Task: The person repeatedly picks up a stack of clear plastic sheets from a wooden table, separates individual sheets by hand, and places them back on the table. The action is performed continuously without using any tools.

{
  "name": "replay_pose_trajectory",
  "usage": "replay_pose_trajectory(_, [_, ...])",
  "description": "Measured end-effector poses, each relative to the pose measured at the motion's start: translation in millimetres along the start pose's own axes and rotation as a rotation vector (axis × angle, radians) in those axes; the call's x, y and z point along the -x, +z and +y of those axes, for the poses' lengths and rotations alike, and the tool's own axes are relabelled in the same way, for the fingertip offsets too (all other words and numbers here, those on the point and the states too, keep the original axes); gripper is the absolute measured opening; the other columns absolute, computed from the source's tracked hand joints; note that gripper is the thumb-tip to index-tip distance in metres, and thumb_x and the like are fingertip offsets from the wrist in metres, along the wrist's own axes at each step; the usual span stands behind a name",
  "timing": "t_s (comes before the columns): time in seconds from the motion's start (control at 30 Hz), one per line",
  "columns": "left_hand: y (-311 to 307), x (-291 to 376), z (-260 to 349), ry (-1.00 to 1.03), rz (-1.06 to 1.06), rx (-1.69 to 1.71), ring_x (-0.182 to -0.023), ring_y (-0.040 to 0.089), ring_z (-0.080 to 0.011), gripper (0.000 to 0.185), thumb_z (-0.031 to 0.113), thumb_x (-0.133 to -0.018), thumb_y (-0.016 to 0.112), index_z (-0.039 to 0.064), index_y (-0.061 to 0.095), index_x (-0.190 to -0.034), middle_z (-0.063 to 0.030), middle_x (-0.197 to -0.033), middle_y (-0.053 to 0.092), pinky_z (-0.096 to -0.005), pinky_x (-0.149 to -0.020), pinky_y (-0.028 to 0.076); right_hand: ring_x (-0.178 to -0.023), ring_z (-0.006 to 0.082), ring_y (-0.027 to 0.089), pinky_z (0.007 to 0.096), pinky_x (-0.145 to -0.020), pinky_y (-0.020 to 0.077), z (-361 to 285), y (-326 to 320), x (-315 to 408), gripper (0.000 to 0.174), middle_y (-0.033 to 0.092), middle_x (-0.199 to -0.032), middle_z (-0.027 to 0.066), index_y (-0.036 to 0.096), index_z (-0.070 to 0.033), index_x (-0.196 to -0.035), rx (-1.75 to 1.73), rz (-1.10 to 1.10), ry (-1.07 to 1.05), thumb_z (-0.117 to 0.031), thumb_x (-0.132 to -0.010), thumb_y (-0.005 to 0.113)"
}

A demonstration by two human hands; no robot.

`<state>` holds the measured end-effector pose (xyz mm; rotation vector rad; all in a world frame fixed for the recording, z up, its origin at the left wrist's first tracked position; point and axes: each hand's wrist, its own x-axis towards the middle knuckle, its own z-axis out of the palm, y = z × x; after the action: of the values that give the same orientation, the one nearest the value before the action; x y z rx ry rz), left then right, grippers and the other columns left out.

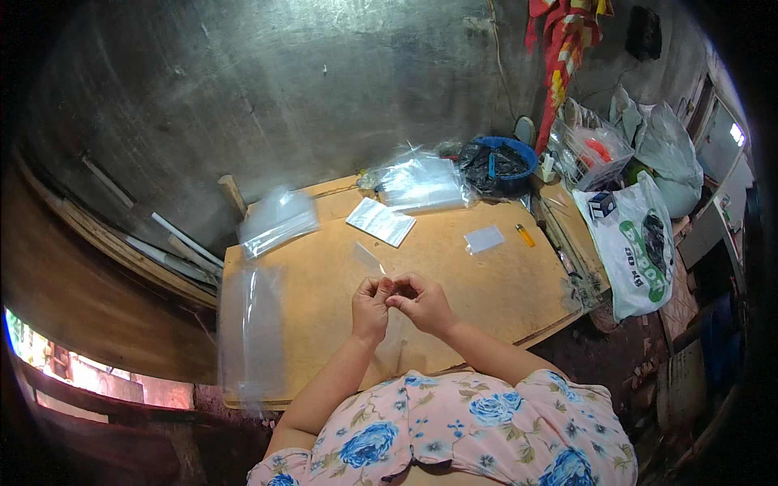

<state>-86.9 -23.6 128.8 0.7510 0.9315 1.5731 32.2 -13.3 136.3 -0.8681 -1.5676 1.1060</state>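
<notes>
My left hand [372,307] and my right hand [424,302] meet above the middle of the wooden table, fingertips pinched together. Between them they hold a thin piece of clear plastic film [368,257], whose upper end sticks out up and to the left. Beyond my hands lies a stack of small plastic sheets [381,222]. Right of it are a small translucent plastic piece [485,239] and a yellow cigarette lighter [524,235]. A clear plastic sheet [252,328] lies along the left edge, below a pile of clear plastic bags [279,220].
Another pile of clear plastic bags [425,182] lies at the back beside a blue basin [530,159] lined with a black bag. A printed white plastic bag [635,249] hangs at the right, near a wire basket [598,161]. The wooden table [328,261] reaches close to my body.
</notes>
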Motion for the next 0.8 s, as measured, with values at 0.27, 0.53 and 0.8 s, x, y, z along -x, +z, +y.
replay_pose_trajectory(0.27, [-25.5, -20.9, 12.5, 0.085, 0.106, -0.194, -0.057, 0.047, -0.0063, 0.026, 0.031, -0.089, 0.062, 0.008, 0.052, -0.079, 0.0015, -0.066, 0.053, -0.0215, -0.053, 0.041, -0.067, 0.0131, 0.057, 0.0256, -0.062, 0.0475, 25.1, -48.8, -29.6, 0.021, 0.059, -0.081, 0.0027, 0.055, -0.001, -0.101, -0.358, 0.503, 0.359, -0.015, -0.088, 0.061])
replay_pose_trajectory(0.53, [-4.5, -6.4, -0.8, 0.113, 0.049, -0.132, -0.060, 0.055, -0.0105, 0.027, 0.035, -0.090, 0.057, 0.009, 0.051, -0.086, -0.0015, -0.069, 0.057, -0.0233, -0.057, 0.047, -0.086, 0.0144, 0.057, 0.0266, -0.065, 0.0468, 14.0, -6.3, -9.3, 0.038, 0.055, -0.100, 0.0089, 0.049, -0.001, -0.112, -0.417, 0.188, 0.613, -0.016, -0.082, 0.066])
replay_pose_trajectory(0.8, [-4.9, -1.7, 0.3, 0.133, 0.002, -0.217, -0.061, 0.057, -0.0117, 0.025, 0.031, -0.096, 0.048, 0.008, 0.049, -0.086, -0.0026, -0.070, 0.058, -0.0261, -0.058, 0.049, -0.076, 0.0128, 0.058, 0.0255, -0.066, 0.0473, 18.3, 19.3, 10.5, 0.027, 0.059, -0.089, 0.0066, 0.056, -0.001, -0.105, -0.054, 0.138, 0.047, -0.020, -0.087, 0.063])
